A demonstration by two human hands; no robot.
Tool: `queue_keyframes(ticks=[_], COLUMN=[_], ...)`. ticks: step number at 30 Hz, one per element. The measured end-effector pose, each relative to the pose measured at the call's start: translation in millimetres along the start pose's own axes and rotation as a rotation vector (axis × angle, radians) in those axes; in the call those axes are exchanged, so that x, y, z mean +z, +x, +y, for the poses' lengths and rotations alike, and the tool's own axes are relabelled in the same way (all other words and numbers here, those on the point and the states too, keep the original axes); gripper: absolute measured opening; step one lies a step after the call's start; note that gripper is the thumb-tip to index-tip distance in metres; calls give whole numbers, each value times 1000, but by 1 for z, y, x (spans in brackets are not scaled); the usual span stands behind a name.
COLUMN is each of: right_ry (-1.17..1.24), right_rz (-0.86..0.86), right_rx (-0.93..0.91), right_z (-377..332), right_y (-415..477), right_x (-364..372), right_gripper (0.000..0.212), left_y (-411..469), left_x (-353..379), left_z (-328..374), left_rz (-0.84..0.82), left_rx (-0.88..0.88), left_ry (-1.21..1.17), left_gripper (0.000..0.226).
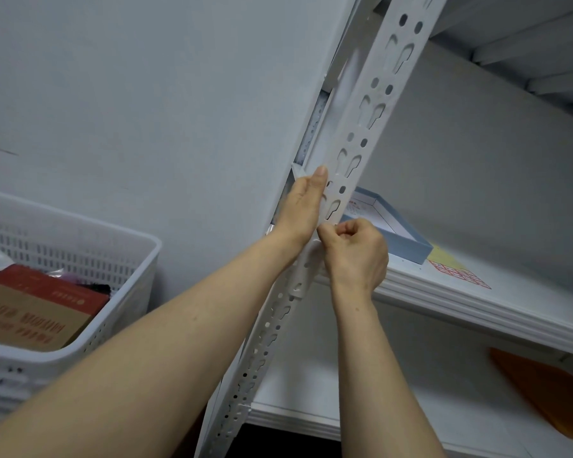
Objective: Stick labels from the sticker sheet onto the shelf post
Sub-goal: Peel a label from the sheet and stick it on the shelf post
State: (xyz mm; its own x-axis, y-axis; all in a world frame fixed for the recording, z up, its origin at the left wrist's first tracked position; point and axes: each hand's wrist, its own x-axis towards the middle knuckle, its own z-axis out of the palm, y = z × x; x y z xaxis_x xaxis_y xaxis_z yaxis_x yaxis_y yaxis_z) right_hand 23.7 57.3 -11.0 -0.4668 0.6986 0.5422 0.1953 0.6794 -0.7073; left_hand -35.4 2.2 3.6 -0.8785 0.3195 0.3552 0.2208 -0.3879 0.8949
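The white shelf point(477, 312) fills the right side. Its post point(354, 133) crosses the view with its long axis running from lower left to upper right, and its slotted face is turned towards the person. A basket point(80, 239) stands to the left. On the shelf a blue tray point(407, 239) lies behind the post. Just right of the tray the sheet point(457, 276) lies flat, well apart from both hands.

The left hand point(303, 206) lies flat against the post's left face, fingers straight and pressed together, steadying it. The right hand point(358, 249) is curled, with thumb and forefinger pinching at the slotted face just below the left hand. The label is probably between them, though the fingertips hide it.

The step looks like laying the label down. It would go best squared to the post's length and on bare metal between the slots. Rubbing from one edge across would leave no corner lifted.
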Motion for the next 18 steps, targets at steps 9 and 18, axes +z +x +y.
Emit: queue_keyframes(ticks=[9, 18], right_ry=[62, 142], right_rz=[16, 2], right_rx=[-28, -12], right_z=[7, 13], right_y=[1, 3], right_x=[-1, -5], right_gripper=[8, 22], left_y=[0, 0], left_x=[0, 0], left_z=[1, 0], left_rz=[9, 4], left_rx=[1, -10], left_ry=[11, 13], left_gripper=[46, 41])
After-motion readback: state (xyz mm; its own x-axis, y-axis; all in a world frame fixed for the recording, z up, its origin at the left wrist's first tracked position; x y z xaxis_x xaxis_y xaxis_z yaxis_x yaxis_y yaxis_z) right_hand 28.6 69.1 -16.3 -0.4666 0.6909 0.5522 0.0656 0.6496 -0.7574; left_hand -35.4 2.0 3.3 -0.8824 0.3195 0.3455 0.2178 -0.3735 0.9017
